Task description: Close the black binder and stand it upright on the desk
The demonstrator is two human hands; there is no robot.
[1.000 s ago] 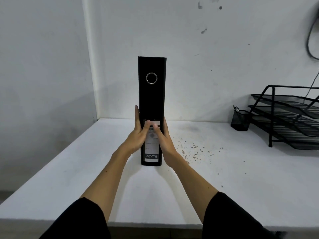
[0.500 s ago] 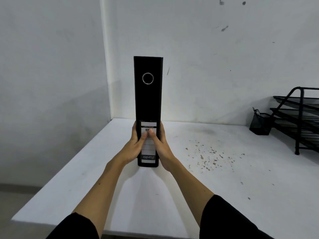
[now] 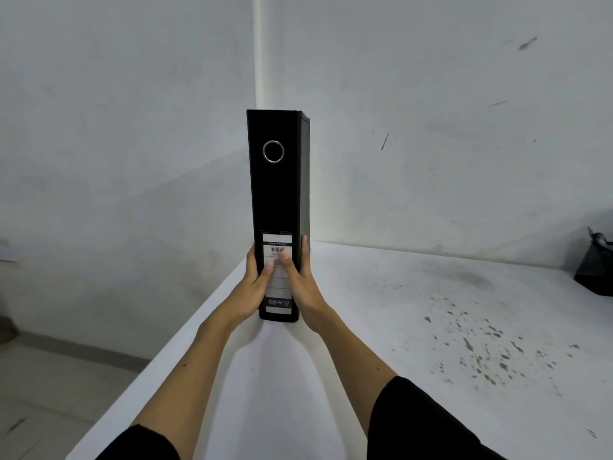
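Observation:
The black binder (image 3: 277, 194) is closed and stands upright on the white desk (image 3: 381, 327), close to the desk's left edge. Its spine faces me, with a metal finger ring high up and a white label low down. My left hand (image 3: 253, 287) presses against its left side and my right hand (image 3: 303, 287) against its right side. Both thumbs lie across the label on the spine. The binder's bottom edge appears to touch the desk.
White walls meet in a corner just behind the binder. A black container (image 3: 597, 263) stands at the far right by the wall. Dark speckles mark the desk at the right. The floor (image 3: 49, 376) drops away beyond the desk's left edge.
The binder and both hands have shifted left toward the desk's left edge, and my view has turned left. The black wire trays at the right have left the frame.

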